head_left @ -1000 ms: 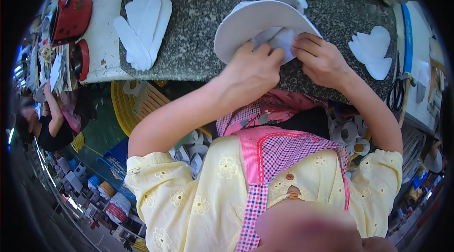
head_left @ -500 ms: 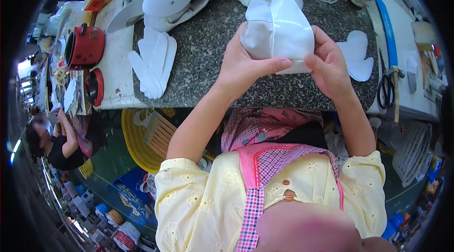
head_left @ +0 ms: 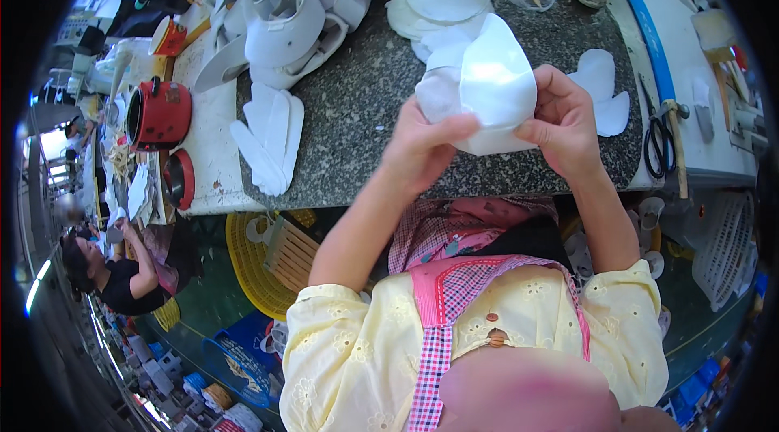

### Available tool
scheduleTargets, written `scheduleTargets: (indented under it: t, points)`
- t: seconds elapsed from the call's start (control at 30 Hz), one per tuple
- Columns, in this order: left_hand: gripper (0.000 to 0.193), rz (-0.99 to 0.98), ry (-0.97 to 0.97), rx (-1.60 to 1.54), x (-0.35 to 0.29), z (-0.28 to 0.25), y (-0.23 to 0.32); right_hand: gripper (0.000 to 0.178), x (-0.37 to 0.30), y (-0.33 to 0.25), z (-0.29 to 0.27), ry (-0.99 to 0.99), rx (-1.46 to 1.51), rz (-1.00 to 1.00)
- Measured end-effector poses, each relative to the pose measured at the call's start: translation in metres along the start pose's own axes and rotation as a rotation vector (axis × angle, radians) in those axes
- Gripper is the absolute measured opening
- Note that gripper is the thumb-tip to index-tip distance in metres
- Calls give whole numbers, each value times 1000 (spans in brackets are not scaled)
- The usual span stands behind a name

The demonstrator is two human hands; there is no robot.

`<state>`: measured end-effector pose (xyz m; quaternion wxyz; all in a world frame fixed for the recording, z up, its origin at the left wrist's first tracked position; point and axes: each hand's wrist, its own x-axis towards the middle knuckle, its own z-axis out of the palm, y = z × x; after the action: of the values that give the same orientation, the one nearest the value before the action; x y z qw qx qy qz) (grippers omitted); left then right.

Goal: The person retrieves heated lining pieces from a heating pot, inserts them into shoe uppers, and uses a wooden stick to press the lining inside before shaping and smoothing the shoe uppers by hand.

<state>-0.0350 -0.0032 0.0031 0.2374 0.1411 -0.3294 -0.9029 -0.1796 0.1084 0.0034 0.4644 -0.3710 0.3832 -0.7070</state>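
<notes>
In front of me, over the dark speckled slab [head_left: 349, 140], I hold a white leather shoe upper [head_left: 499, 79], curved, with a glossy panel and a duller rounded side. My left hand [head_left: 422, 144] is closed on its lower left edge, thumb pressed over the front. At the lower right edge, my right hand [head_left: 565, 124] pinches it between thumb and bent fingers. Beyond it lie stacked white rounded pieces [head_left: 442, 6]. Right of my right hand rest more flat white cut pieces [head_left: 608, 95], and long white strips [head_left: 270, 132] fan out at the left.
White shoe parts [head_left: 284, 22] heap at the far left, beside a red pot [head_left: 161, 116]. Scissors [head_left: 659, 144], a hammer [head_left: 675, 140] and a blue strip [head_left: 649, 34] lie at right. A yellow basket [head_left: 243, 262] stands below the table; another person [head_left: 122, 274] works at far left.
My hands and the shoe upper have come slightly lower and nearer. My left thumb has shifted left along its lower edge, and the piece is tilted differently. The whole view has turned a little.
</notes>
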Motion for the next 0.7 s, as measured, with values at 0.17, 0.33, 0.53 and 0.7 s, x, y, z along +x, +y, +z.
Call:
scheduleTargets:
  t: [0.17, 0.33, 0.53, 0.7]
  points:
    - [35, -186, -175, 554, 35, -7, 26, 32, -22, -15, -21, -9, -399, -115]
    - [31, -256, -266, 966, 64, -48, 6, 35, -90, -50, -171, 764, -1637, -314]
    - [33, -294, -402, 1090, 39, -69, 8, 47, -147, -51, -268, 895, -2107, 201]
    - [31, -76, -556, 1232, 24, -83, 14, 37, -173, -82, -361, 818, -1595, 349]
